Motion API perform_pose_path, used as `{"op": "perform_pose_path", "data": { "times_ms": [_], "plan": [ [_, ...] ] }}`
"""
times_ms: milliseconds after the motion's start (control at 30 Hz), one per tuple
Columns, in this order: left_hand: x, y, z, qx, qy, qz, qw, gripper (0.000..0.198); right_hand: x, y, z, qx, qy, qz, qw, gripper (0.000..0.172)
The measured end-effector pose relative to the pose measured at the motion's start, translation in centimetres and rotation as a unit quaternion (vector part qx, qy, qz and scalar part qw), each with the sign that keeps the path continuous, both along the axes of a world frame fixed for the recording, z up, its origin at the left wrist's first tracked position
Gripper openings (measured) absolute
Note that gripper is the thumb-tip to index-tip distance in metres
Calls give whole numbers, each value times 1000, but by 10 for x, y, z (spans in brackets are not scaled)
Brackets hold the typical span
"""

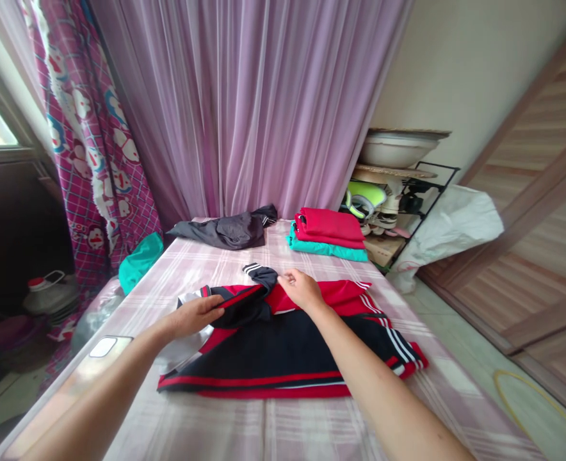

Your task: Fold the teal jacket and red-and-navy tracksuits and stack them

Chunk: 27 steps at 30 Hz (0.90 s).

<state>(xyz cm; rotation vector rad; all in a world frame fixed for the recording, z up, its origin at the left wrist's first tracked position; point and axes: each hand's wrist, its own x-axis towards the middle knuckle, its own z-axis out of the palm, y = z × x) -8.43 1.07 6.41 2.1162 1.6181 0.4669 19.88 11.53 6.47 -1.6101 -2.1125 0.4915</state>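
Note:
A black, red and white track jacket [283, 349] lies spread on the bed, with white-striped edges at its right end. One dark sleeve [264, 276] is folded across its upper part, its striped cuff pointing away from me. My left hand [199, 315] rests on the upper left of the jacket, fingers stretched out over black cloth with a red stripe. Beside the cuff, my right hand [302, 288] has its fingers closed in a pinch on the sleeve's edge. The fingertips partly hide the cloth there.
Folded red cloth [331, 225] sits on folded teal cloth [331, 248] at the far right of the bed. A dark garment [230, 230] lies along the back. A phone [110, 347] is by the left edge. Right of the bed stands a shoe rack [424, 208].

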Motion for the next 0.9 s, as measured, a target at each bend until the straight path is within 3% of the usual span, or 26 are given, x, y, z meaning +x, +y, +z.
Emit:
{"op": "perform_pose_path", "data": {
  "times_ms": [67, 133, 233, 300, 400, 567, 667, 733, 800, 867, 900],
  "plan": [
    [6, -3, 3, -20, 7, -1, 1000, 42, -23, -2, 1, -10, -45, 21, 999, 35],
    [9, -7, 8, -41, 15, 5, 999, 41, -40, -1, 2, -32, -83, 24, 996, 28],
    [6, -9, 14, -37, 25, 35, 998, 41, -38, 3, 2, -51, -71, -4, 996, 24],
    [1, -6, 17, -7, 23, 68, 997, 43, -15, 2, -1, -40, 23, -39, 998, 32],
    [-1, 6, 17, 28, 17, 105, 994, 44, 42, -11, -13, -11, 185, -89, 979, 39],
    [17, 36, 8, 31, 53, 135, 989, 37, 138, -51, -36, 11, 105, -176, 979, 25],
    [30, 47, -2, 46, 103, 109, 988, 37, 156, -61, -32, 24, 21, -210, 977, 21],
    [32, 49, -8, 64, 126, 91, 986, 40, 145, -62, -23, 60, 10, -160, 985, 26],
    [30, 48, -12, 67, 132, 87, 985, 45, 121, -61, -12, 96, -1, -58, 994, 38],
    [24, 44, -13, 52, 123, 86, 987, 49, 94, -59, -3, 93, -63, 42, 993, 50],
    [20, 42, -12, 42, 118, 85, 989, 50, 83, -58, 1, 75, -102, 75, 989, 48]
  ]
}}
